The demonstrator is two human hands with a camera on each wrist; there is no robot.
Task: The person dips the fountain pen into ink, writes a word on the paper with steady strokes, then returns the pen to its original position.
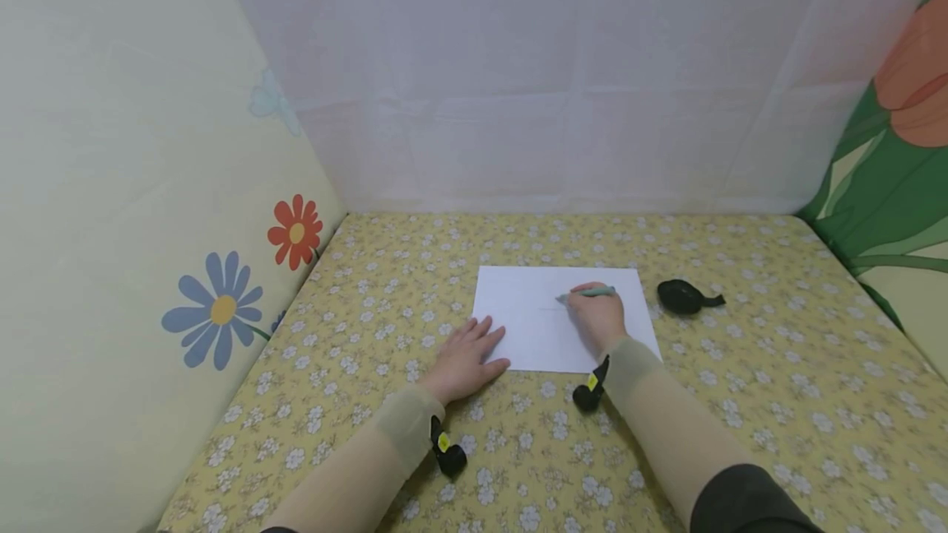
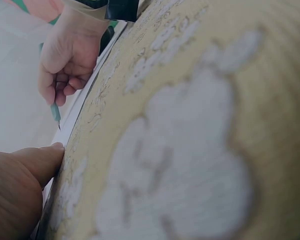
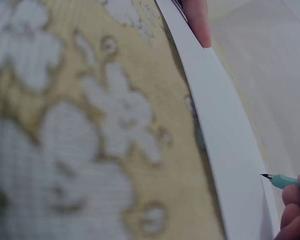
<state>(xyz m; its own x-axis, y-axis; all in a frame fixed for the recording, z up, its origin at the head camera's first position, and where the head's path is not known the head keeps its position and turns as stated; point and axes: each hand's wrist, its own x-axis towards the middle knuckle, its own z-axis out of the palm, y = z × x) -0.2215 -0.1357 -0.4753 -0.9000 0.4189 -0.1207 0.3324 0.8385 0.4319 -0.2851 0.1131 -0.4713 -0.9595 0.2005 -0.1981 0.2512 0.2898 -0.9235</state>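
A white sheet of paper (image 1: 518, 344) lies on the flowered tablecloth, with a faint line near its middle. My right hand (image 1: 597, 317) holds a teal pencil (image 1: 597, 291) over the sheet, pinched between thumb and fingers. In the right wrist view the dark point of the pencil (image 3: 280, 181) is close to the paper; whether it touches cannot be told. Spread over the paper's lower left edge, my left hand (image 1: 467, 359) rests with its fingers extended. The left wrist view has its thumb (image 2: 40, 162) at the paper's edge, below the pencil tip.
Right of the paper sits a small black round object with a short tail (image 1: 680, 296). The tablecloth (image 1: 400, 294) is yellow with white flowers. A pale sheet (image 1: 474, 105) hangs behind the table, and flower-printed cloths flank it on both sides.
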